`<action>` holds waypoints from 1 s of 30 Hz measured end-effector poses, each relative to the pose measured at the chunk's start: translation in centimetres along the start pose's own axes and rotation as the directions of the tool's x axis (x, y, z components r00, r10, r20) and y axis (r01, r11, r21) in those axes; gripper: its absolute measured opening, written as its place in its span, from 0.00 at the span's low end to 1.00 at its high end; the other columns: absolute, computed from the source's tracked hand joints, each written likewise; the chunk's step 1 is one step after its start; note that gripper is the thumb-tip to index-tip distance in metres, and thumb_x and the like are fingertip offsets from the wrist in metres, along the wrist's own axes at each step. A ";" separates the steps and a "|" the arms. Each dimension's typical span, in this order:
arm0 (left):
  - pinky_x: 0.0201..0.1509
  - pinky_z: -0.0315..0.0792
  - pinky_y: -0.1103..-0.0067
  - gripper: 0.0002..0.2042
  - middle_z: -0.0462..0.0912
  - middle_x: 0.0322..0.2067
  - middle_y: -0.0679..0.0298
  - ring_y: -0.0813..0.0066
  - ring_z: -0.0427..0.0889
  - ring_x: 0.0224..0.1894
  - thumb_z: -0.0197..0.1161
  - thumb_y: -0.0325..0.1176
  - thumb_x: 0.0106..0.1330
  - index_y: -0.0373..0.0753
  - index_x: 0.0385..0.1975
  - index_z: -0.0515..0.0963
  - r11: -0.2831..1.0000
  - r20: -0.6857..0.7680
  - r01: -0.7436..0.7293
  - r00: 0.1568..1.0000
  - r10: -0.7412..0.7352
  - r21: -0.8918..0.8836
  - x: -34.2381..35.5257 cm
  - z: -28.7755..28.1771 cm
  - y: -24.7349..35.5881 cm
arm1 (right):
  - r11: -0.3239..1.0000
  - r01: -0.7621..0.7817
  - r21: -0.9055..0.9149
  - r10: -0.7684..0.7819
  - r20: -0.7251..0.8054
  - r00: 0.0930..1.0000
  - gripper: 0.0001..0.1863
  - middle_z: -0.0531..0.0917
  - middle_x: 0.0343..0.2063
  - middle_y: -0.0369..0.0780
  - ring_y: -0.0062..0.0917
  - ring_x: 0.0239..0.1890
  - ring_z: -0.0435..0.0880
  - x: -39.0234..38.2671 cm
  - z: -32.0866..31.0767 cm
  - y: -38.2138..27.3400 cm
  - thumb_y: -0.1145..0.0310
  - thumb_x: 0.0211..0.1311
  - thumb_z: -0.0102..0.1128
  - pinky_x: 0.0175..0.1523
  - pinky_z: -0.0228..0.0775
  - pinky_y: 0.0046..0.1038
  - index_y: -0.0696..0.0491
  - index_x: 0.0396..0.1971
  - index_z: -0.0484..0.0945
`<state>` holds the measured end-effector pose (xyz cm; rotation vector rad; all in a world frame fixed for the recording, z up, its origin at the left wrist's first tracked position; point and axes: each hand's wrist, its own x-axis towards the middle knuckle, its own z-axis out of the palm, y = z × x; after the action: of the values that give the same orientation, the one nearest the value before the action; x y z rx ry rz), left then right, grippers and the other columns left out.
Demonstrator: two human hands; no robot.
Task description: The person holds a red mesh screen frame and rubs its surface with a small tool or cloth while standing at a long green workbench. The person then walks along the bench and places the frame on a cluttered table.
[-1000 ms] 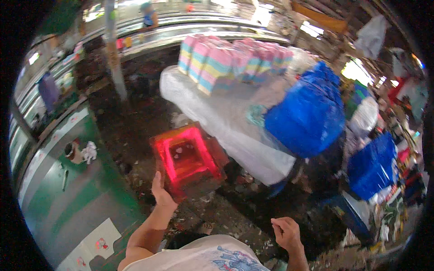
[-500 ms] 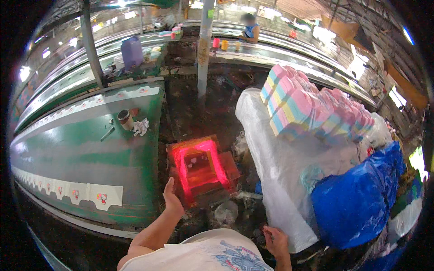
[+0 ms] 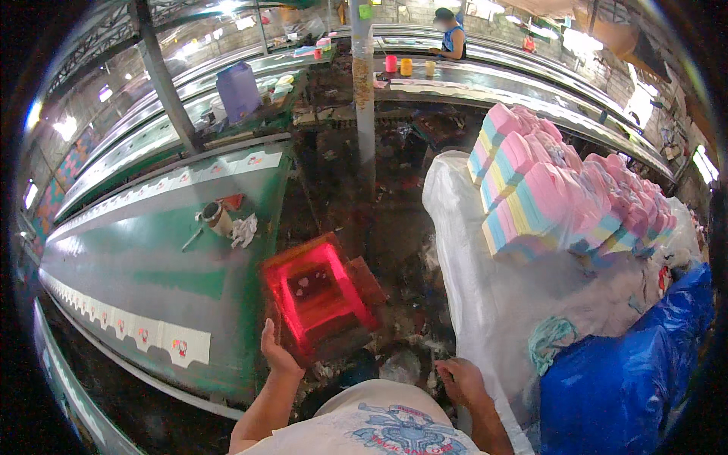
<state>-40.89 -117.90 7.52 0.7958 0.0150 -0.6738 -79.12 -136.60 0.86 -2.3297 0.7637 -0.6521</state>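
Held by my left hand (image 3: 279,353) at its lower left side is a wooden screen-printing frame (image 3: 362,297), tilted beside the green table. Its inner border glows pink-red, and small pale shapes show on the dark mesh. My thumb points up along the frame's edge; the other fingers are partly hidden behind it. Low on the right, my right hand (image 3: 460,381) is loosely closed beside the white sheet, apart from the frame. Nothing shows in its curled fingers.
On the left, a long green printing table (image 3: 163,258) bears white printed cut-outs, a cup (image 3: 218,218) and crumpled paper (image 3: 243,230). To the right, pastel stacks (image 3: 531,189) sit on a white sheet (image 3: 470,280), near blue plastic (image 3: 614,387). Ahead are a post (image 3: 363,98) and a person (image 3: 453,40).
The frame has shifted left and turned in my left hand, closer to the table's edge. My right hand has risen slightly, its fingers more curled. The whole view has shifted.
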 end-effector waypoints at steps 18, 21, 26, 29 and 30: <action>0.79 0.72 0.52 0.31 0.82 0.74 0.61 0.52 0.80 0.74 0.56 0.57 0.84 0.45 0.78 0.77 0.998 0.130 0.061 0.989 -0.065 0.029 41.4 13.0 -2.9 | 0.975 0.204 -0.090 -0.199 0.060 0.978 0.14 0.92 0.39 0.45 0.46 0.41 0.91 47.5 4.6 8.3 0.73 0.71 0.72 0.48 0.84 0.47 0.50 0.54 0.91; 0.76 0.75 0.50 0.30 0.84 0.72 0.62 0.50 0.83 0.71 0.57 0.57 0.84 0.46 0.77 0.79 0.994 0.178 0.113 0.978 -0.109 -0.013 46.0 16.8 -3.3 | 0.984 0.152 -0.089 -0.146 0.072 0.987 0.14 0.93 0.41 0.46 0.45 0.45 0.92 51.9 4.6 10.7 0.73 0.70 0.73 0.51 0.86 0.46 0.51 0.54 0.91; 0.77 0.74 0.50 0.31 0.84 0.72 0.62 0.49 0.82 0.72 0.58 0.58 0.83 0.48 0.77 0.79 0.991 0.176 0.129 0.975 -0.133 0.037 55.2 20.6 -6.0 | 0.985 0.128 -0.119 -0.140 -0.101 0.985 0.18 0.93 0.49 0.46 0.44 0.51 0.93 61.3 3.4 14.8 0.77 0.69 0.73 0.55 0.88 0.44 0.52 0.57 0.90; 0.79 0.73 0.50 0.31 0.83 0.73 0.62 0.50 0.81 0.74 0.58 0.58 0.83 0.47 0.78 0.77 0.976 0.255 0.216 0.942 -0.217 0.033 62.1 23.5 -7.5 | 0.979 0.189 -0.079 -0.204 -0.345 0.916 0.21 0.91 0.54 0.47 0.46 0.53 0.93 68.3 3.1 17.7 0.81 0.69 0.70 0.57 0.89 0.43 0.54 0.60 0.88; 0.79 0.73 0.50 0.31 0.83 0.73 0.62 0.51 0.80 0.74 0.57 0.58 0.83 0.47 0.79 0.77 0.977 0.254 0.202 0.944 -0.212 0.066 64.1 25.1 -8.1 | 0.981 0.181 -0.067 -0.193 -0.411 0.891 0.21 0.91 0.56 0.48 0.46 0.53 0.93 70.3 3.2 19.1 0.82 0.69 0.69 0.58 0.89 0.43 0.54 0.61 0.87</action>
<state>-0.49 -174.04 3.56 0.7444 -0.1555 -0.9773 -33.78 -193.64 4.16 -2.3338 0.7343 -1.2618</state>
